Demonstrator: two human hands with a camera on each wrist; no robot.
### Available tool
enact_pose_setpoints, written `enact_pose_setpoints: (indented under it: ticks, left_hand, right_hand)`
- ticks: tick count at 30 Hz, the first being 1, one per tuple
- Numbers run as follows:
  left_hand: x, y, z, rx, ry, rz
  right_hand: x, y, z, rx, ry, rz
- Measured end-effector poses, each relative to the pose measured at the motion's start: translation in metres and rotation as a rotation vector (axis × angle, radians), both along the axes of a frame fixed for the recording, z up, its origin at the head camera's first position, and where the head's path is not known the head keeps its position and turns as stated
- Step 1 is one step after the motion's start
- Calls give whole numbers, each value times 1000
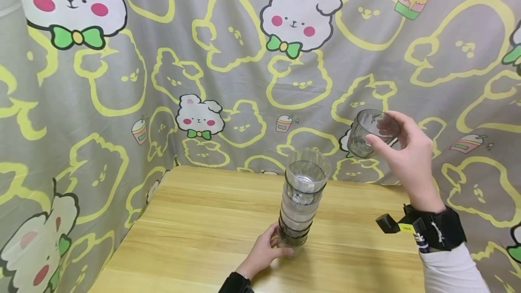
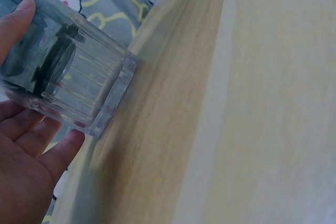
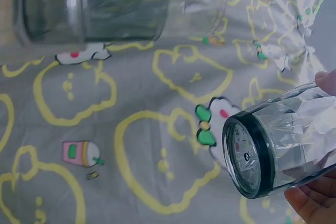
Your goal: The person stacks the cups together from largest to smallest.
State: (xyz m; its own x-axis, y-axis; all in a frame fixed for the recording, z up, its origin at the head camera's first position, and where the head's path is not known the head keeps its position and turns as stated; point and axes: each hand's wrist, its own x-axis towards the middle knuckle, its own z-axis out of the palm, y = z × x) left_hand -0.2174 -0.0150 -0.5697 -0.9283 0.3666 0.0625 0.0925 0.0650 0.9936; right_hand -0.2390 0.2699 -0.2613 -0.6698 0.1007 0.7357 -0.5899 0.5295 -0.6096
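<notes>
In the head view, a tall stack of clear and smoky see-through cups (image 1: 299,207) rises near the middle of the table. My left hand (image 1: 262,251) grips the lowest part of it, thumb on one side and fingers on the other. The left wrist view has the clear ribbed bottom cup (image 2: 97,85) between thumb and fingers. Off to the right and above the table, my right hand (image 1: 413,162) holds a single smoky cup (image 1: 358,137) by its sides. Its dark-ringed base (image 3: 249,156) faces the camera in the right wrist view, apart from the stack (image 3: 121,9).
A wood-grain table (image 1: 195,220) lies under the stack. Behind it and along the left hangs a grey curtain (image 1: 240,80) with yellow outlines and white cartoon animals. A black strap with a small camera (image 1: 437,229) is round my right wrist.
</notes>
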Motion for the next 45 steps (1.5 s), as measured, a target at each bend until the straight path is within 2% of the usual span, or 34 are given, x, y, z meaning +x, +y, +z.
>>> enact_pose_setpoints:
  ticks: [7, 13, 19, 26, 33, 45]
  left_hand:
    - [0, -1, -1, 2, -1, -1]
    - [0, -1, -2, 12, -5, 1]
    - [0, -1, -1, 9, 0, -1]
    - [1, -1, 0, 9, -4, -2]
    - [0, -1, 1, 6, -8, 6]
    - [0, 0, 1, -8, 0, 5]
  right_hand:
    - [9, -19, 12, 1, 94, 127]
    - [13, -39, 18, 21, 138, 226]
    - [15, -54, 19, 51, 159, 282]
    - [18, -68, 18, 55, 142, 347]
    - [17, -75, 13, 90, 141, 370]
    - [15, -80, -8, 144, 110, 409]
